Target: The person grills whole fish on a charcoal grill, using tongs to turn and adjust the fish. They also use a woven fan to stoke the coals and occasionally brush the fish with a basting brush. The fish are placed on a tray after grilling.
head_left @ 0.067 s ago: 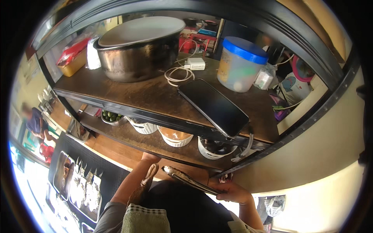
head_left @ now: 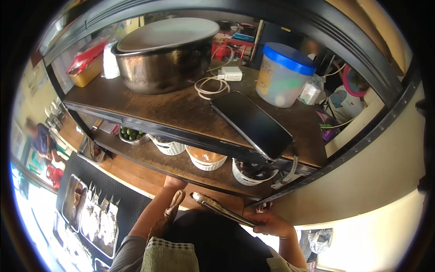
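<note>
- My right hand (head_left: 272,223) is closed around the handle end of metal tongs (head_left: 217,207), low in the view, just under the lower shelf (head_left: 149,156).
- The tongs lie nearly flat, their tip pointing to my left, toward my other hand; I cannot tell whether they hold anything.
- My left hand (head_left: 174,183) reaches up to the front edge of the lower shelf; my fingers are hidden behind its edge, so I cannot tell whether they are open or closed.
- A brown wooden piece (head_left: 172,209) lies along my left forearm; what it is I cannot make out.
- On the lower shelf stand a bowl of green limes (head_left: 130,133), a white basket (head_left: 170,146), a white tub (head_left: 206,158) with brown content and another white basket (head_left: 250,174) with dark content.
- On the upper shelf (head_left: 136,97) sit a big steel pot (head_left: 164,59) with a lid, a white charger (head_left: 231,73) with coiled cable, a dark phone (head_left: 252,123) lying flat near the front edge, and a clear jar (head_left: 284,75) with a blue lid.
- A yellow box (head_left: 86,72) stands at the far left of that shelf.
- Down to my left, a tray (head_left: 97,220) holds rows of foil-wrapped food on a black mat.
- A person (head_left: 43,143) sits far off at the left.
</note>
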### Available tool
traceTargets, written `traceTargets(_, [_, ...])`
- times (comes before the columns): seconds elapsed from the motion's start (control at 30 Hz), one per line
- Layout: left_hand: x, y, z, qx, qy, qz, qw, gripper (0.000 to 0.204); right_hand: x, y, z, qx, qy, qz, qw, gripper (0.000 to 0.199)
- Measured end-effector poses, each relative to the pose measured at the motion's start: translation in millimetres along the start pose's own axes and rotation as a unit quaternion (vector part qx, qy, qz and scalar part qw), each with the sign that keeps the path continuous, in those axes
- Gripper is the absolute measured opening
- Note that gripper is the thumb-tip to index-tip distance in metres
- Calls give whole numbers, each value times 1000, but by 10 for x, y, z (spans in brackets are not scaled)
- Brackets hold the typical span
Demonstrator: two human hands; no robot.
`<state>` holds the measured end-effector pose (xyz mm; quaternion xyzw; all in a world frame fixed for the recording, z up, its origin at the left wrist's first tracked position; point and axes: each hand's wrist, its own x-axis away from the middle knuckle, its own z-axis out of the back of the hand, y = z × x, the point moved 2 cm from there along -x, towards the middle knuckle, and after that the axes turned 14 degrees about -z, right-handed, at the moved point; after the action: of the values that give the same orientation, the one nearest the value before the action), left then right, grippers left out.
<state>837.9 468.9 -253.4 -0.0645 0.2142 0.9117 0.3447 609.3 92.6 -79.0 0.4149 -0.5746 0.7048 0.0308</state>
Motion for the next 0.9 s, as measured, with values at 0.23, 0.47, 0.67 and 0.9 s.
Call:
traceTargets(0.23, [856,-89,390,10,145,65,987,24,-98,-67,-147,-51,32,-25,998,58])
traceTargets(0.47, [1736,148,939,78,189,143,968,16,-313,-203,-321,26,45,-45,998,55])
traceTargets(0.67, [2242,7,627,195,396,322,838,64,-531,-406,-558,179,71,16,981,54])
traceTargets(0.9, [2303,-222,208,717,218,444,491,69,-612,-672,-885,348,137,15,927,49])
